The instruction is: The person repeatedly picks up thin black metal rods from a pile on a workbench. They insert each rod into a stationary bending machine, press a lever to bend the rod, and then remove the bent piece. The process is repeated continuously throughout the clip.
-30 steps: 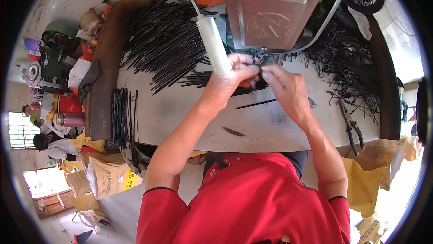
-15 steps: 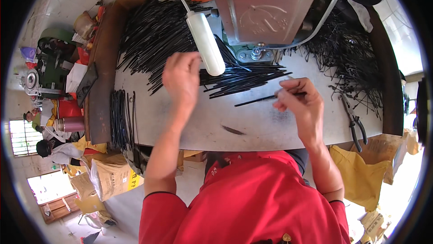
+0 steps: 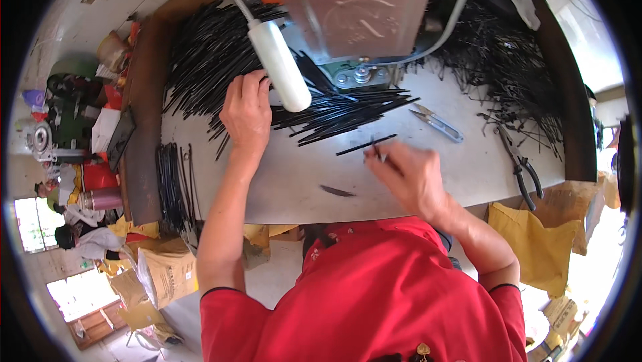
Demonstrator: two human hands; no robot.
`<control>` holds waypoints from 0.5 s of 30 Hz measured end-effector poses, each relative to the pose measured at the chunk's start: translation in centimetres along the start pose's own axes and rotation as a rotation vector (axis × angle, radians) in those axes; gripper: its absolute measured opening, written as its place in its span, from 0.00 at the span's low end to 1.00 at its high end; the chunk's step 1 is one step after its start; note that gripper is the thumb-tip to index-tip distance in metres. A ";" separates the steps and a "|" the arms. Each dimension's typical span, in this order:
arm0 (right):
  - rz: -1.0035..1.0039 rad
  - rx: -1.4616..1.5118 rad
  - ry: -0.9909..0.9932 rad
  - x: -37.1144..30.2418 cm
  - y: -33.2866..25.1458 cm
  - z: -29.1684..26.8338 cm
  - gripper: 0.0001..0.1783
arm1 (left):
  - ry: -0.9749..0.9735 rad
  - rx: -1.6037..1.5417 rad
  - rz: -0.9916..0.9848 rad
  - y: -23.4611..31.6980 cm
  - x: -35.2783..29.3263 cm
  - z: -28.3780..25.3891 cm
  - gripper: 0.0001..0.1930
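Head view: the bare L hand (image 3: 247, 111) is placed at the edge of a wide pile of thin, straight black strips (image 3: 210, 61), upper L of the pale, smooth work table (image 3: 281, 191). Its fingers are curled; fingertips are partly hidden nr the white, rounded lamp tube (image 3: 279, 64), so it can't be told if a strip is gripped. The bare R hand (image 3: 401, 164) is held w/ fingers bent at a single short black strip (image 3: 354, 148), mid-table; blur there, so it can't be told if that strip is pinched or only touched. Behind it, a smaller bunch of black strips (image 3: 354, 116) is spread in front of the machine w/ a dull-red metal cover (image 3: 354, 14). To the R, small silver-blue snips (image 3: 438, 125) & black-handled metal pliers (image 3: 518, 168) are laid out, w/ a tangled black heap (image 3: 491, 74) beyond.
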State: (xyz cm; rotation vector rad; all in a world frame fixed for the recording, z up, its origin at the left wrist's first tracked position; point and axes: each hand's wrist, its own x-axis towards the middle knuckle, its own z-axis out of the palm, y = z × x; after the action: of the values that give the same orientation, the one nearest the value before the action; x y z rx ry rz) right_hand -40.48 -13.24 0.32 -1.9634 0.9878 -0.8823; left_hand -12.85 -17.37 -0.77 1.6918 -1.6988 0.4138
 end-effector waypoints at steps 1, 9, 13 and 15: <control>0.303 0.185 -0.062 1.5 -1.3 -1.5 0.12 | -0.051 -0.059 -0.013 0.6 0.3 -0.3 0.08; 0.545 0.836 0.102 6.2 1.0 -1.5 0.14 | -0.575 -1.517 -1.063 9.6 1.4 -0.9 0.12; 0.538 0.806 0.104 6.7 0.8 -0.4 0.11 | -0.425 -1.589 -1.121 10.2 0.0 1.4 0.15; 0.528 0.798 0.123 6.7 0.7 -0.4 0.10 | -0.412 -1.577 -1.103 10.7 -0.2 1.7 0.15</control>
State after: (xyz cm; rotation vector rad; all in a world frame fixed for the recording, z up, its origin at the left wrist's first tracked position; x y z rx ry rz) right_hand -37.91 -19.41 1.51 -0.9318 0.9537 -0.9010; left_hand -23.63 -17.32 0.49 1.0791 -0.5252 -1.4546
